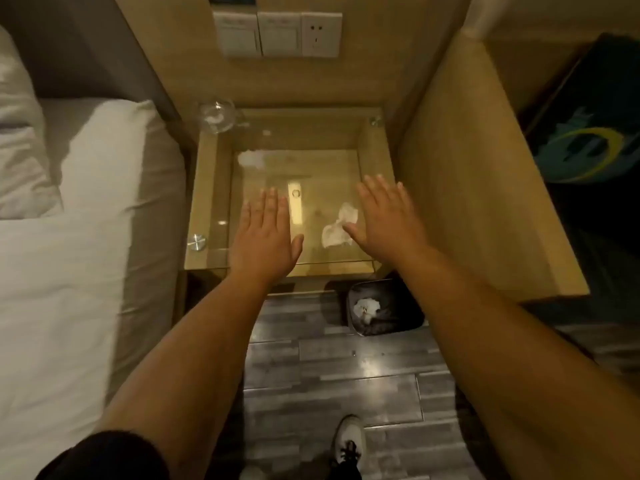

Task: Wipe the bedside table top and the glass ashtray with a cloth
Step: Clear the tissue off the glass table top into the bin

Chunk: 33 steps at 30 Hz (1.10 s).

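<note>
1. Bedside table top: a glass pane flanked by the bed and a wooden partition; both hands are held flat over its near half.
2. Left hand and right hand: fingers straight, nothing gripped.
3. Glass ashtray: set at the far-left corner, nearer the left hand.
4. Cloth: crumpled, lying just left of the right thumb, so it is judged the right hand's to take.

A white pillow is lying on the bed at the left. Wall switches and a socket are showing on the wooden panel above. A dark waste bin holding crumpled paper is standing on the grey plank floor.
</note>
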Each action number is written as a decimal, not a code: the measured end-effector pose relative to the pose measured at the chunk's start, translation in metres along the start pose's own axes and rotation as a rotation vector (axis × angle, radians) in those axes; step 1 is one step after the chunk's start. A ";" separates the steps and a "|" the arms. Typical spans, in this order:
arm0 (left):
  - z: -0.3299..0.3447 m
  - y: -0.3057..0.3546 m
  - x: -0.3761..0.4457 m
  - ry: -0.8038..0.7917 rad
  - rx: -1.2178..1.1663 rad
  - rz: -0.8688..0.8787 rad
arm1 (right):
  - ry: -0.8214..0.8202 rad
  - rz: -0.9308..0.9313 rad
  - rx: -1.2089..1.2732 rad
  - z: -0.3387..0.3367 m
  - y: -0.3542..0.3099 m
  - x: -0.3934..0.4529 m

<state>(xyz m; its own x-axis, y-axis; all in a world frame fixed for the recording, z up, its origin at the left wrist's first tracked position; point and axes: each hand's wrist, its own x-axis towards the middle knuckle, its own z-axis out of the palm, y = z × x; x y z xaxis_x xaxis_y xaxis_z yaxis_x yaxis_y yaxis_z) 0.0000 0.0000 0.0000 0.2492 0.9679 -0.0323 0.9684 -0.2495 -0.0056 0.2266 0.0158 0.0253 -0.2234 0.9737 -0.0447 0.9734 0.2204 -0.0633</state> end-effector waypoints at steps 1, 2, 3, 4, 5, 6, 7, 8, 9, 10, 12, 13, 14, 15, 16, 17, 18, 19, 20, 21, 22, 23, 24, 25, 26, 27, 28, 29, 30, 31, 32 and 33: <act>0.013 0.001 0.003 -0.025 0.021 -0.021 | -0.029 -0.012 -0.011 0.013 0.002 0.005; 0.026 0.000 0.008 -0.027 0.022 -0.037 | -0.041 -0.028 -0.017 0.025 0.004 0.010; 0.040 -0.001 0.011 -0.038 0.030 -0.047 | -0.052 -0.034 -0.027 0.039 0.007 0.014; 0.054 -0.002 0.013 -0.048 0.039 -0.050 | -0.061 -0.045 -0.021 0.053 0.007 0.016; 0.066 -0.002 0.017 -0.053 0.030 -0.050 | -0.062 -0.054 -0.002 0.065 0.008 0.020; 0.076 -0.001 0.021 -0.063 0.011 -0.044 | -0.062 -0.066 0.018 0.075 0.008 0.023; 0.085 -0.001 0.025 -0.070 0.000 -0.044 | -0.060 -0.079 0.031 0.085 0.009 0.026; 0.093 -0.001 0.028 -0.069 -0.015 -0.043 | -0.054 -0.090 0.043 0.093 0.009 0.028; 0.100 0.001 0.031 -0.070 -0.030 -0.041 | -0.045 -0.098 0.044 0.101 0.009 0.029; 0.107 0.002 0.033 -0.075 -0.046 -0.042 | -0.037 -0.104 0.040 0.108 0.008 0.029; 0.118 0.006 0.036 -0.090 -0.080 -0.038 | -0.014 -0.101 0.033 0.119 0.007 0.029; 0.123 0.007 0.036 -0.103 -0.092 -0.041 | -0.004 -0.095 0.026 0.123 0.008 0.029; 0.127 0.008 0.036 -0.109 -0.111 -0.044 | 0.008 -0.088 0.020 0.127 0.009 0.029; 0.130 0.009 0.035 -0.109 -0.130 -0.050 | 0.018 -0.083 0.015 0.129 0.010 0.029; 0.133 0.009 0.035 -0.099 -0.148 -0.058 | 0.025 -0.079 0.020 0.132 0.011 0.030; 0.135 0.008 0.035 -0.092 -0.148 -0.060 | 0.026 -0.071 0.021 0.134 0.013 0.032; 0.136 0.008 0.035 -0.085 -0.144 -0.061 | 0.030 -0.069 0.031 0.136 0.013 0.033; 0.136 0.008 0.035 -0.081 -0.143 -0.060 | 0.032 -0.065 0.045 0.138 0.013 0.035; 0.136 0.008 0.035 -0.081 -0.142 -0.058 | 0.041 -0.058 0.061 0.140 0.013 0.036; 0.135 0.008 0.035 -0.083 -0.140 -0.060 | 0.042 -0.045 0.072 0.141 0.013 0.036; 0.135 0.008 0.035 -0.083 -0.141 -0.062 | 0.046 -0.034 0.081 0.142 0.012 0.034; 0.135 0.007 0.035 -0.082 -0.143 -0.064 | 0.045 -0.018 0.100 0.142 0.012 0.030; 0.135 0.007 0.035 -0.080 -0.145 -0.064 | 0.046 0.001 0.139 0.143 0.012 0.022; 0.135 0.007 0.035 -0.081 -0.144 -0.064 | 0.049 0.022 0.193 0.143 0.013 0.010; 0.136 0.007 0.035 -0.082 -0.138 -0.062 | 0.068 0.034 0.249 0.143 0.015 -0.006; 0.137 0.007 0.035 -0.081 -0.132 -0.060 | 0.087 0.043 0.287 0.145 0.017 -0.026; 0.138 0.007 0.035 -0.078 -0.129 -0.059 | 0.093 0.065 0.305 0.149 0.020 -0.048; 0.139 0.007 0.034 -0.075 -0.126 -0.058 | 0.079 0.102 0.315 0.154 0.022 -0.070; 0.139 0.007 0.034 -0.072 -0.123 -0.057 | 0.058 0.153 0.324 0.161 0.024 -0.092; 0.139 0.007 0.035 -0.069 -0.118 -0.057 | 0.036 0.209 0.331 0.169 0.026 -0.110; 0.140 0.007 0.035 -0.069 -0.113 -0.057 | 0.011 0.265 0.329 0.179 0.028 -0.126; 0.139 0.007 0.035 -0.071 -0.108 -0.058 | -0.019 0.312 0.315 0.190 0.031 -0.139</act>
<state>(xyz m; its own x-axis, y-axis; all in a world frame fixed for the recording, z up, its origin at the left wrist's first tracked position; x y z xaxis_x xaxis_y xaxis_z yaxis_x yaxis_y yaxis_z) 0.0137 0.0280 -0.1406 0.1947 0.9751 -0.1058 0.9779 -0.1845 0.0984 0.2778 -0.1241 -0.1597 0.0747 0.9890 -0.1277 0.9316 -0.1149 -0.3449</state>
